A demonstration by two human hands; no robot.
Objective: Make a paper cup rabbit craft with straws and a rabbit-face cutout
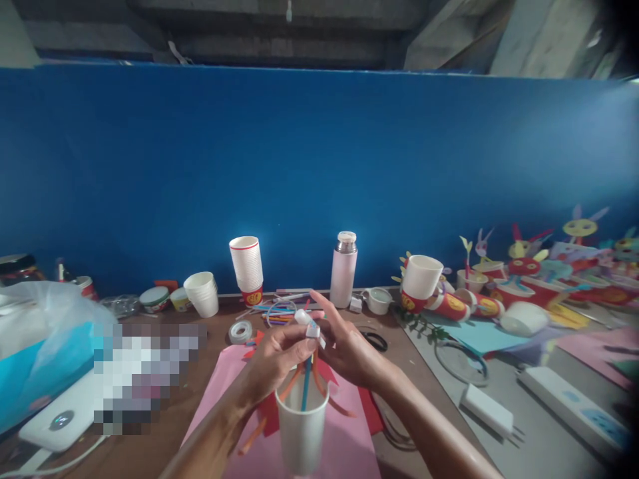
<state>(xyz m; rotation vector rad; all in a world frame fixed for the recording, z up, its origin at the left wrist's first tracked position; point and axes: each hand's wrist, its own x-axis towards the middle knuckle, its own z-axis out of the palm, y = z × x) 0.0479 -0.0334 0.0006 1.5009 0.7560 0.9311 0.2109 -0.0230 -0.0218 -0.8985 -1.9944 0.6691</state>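
Note:
My left hand [283,351] pinches a small white piece with blue marks [313,330] between thumb and fingers, above a white paper cup [301,439]. My right hand [347,346] closes on the same piece from the other side, its index finger stretched upward. What the white piece is I cannot make out. A blue stick [306,386] runs from beneath it down into the cup. Orange strips [318,376] hang beside the stick, some over the cup's rim. Under the cup lies a pink paper sheet [212,406], with red paper [368,406] near it.
Behind my hands stand a stack of paper cups [246,266], a pink thermos [343,276] and a tape roll [240,332]. Finished paper-cup figures [524,266] crowd the right. A white charger [488,410] and power strip [569,402] lie near right; a plastic bag [44,319] is left.

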